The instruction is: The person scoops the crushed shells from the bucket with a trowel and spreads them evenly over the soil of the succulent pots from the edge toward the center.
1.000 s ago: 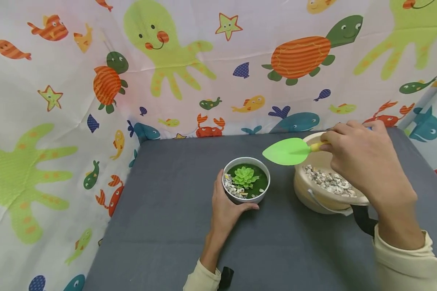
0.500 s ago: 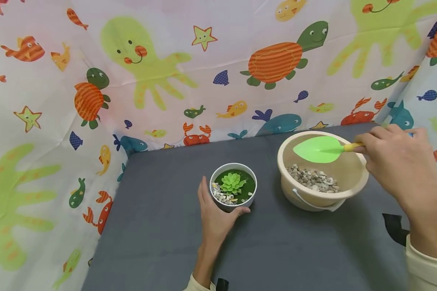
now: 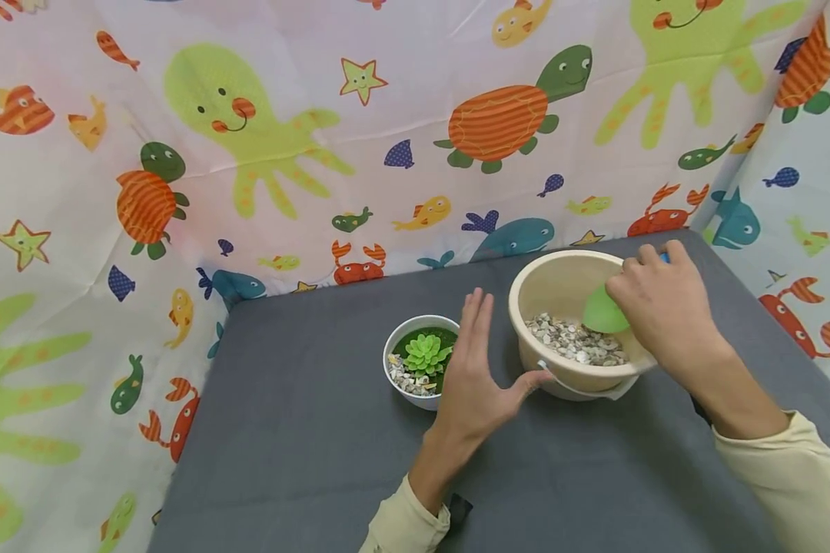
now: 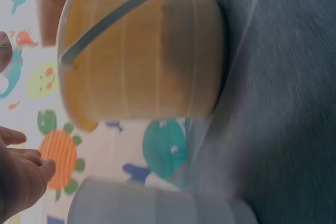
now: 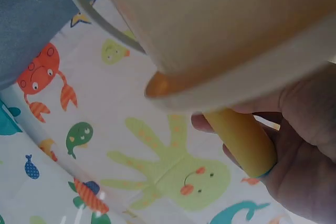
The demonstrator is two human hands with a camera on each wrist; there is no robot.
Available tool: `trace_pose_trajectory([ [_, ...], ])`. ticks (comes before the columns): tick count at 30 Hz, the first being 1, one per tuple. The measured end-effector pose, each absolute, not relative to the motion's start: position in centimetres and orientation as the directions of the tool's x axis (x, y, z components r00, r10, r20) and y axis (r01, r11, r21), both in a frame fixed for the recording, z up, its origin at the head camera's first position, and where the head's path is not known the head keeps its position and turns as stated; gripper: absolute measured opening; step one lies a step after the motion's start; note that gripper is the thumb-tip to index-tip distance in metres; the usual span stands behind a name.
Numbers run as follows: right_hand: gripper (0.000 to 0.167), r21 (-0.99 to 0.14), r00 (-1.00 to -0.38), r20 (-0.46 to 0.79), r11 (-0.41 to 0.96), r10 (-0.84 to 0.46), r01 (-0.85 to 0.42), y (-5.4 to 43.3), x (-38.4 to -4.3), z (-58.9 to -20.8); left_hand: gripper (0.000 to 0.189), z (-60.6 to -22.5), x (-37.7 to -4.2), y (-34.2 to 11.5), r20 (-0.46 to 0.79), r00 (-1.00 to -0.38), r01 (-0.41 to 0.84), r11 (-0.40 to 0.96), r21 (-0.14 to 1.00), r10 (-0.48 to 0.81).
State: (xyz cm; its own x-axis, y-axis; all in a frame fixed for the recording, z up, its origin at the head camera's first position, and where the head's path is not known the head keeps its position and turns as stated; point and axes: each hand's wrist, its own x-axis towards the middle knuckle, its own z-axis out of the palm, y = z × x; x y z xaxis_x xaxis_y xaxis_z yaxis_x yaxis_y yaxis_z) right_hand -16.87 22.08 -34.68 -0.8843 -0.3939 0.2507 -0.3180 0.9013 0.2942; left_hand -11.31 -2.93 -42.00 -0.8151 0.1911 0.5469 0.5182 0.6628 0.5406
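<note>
My right hand [image 3: 667, 315] grips the yellow handle [image 5: 244, 142] of a toy trowel, its fingers curled round it. The trowel's green blade [image 3: 603, 310] dips inside a cream bucket [image 3: 574, 374], over a bed of small shells and pebbles [image 3: 574, 339]. Between the bucket and a small white pot [image 3: 403, 393] is my left hand [image 3: 480, 392], fingers straight and thumb spread toward the bucket. It overlaps the pot's right side in the head view. A green succulent [image 3: 426, 354] sits in the pot on a green surface, with pebbles along the left and front.
A grey cloth [image 3: 304, 430] covers the table. Behind and to the sides hangs a white curtain [image 3: 270, 46] printed with sea animals. The bucket's handle [image 3: 612, 392] hangs down at its front.
My left hand has let go of the pot and moved right toward the bucket. My right hand has lowered the trowel into the bucket, tipping its blade down. The head view has shifted.
</note>
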Motion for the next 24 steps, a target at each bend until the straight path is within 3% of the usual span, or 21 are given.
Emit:
trace_pose_trajectory([
  [8, 0.022, 0.328, -0.851, 0.270, 0.874, -0.451, -0.360, 21.6, -17.1, -36.6, 0.114, -42.8, -12.5, 0.0, 0.362, -0.897, 0.438, 0.611, 0.659, 0.253],
  [24, 0.017, 0.285, -0.877, 0.231, 0.892, -0.421, -0.352, 21.8, -18.2, -37.0, 0.109, -43.3, -12.9, 0.7, 0.459, -0.854, 0.507, 0.588, 0.630, 0.244],
])
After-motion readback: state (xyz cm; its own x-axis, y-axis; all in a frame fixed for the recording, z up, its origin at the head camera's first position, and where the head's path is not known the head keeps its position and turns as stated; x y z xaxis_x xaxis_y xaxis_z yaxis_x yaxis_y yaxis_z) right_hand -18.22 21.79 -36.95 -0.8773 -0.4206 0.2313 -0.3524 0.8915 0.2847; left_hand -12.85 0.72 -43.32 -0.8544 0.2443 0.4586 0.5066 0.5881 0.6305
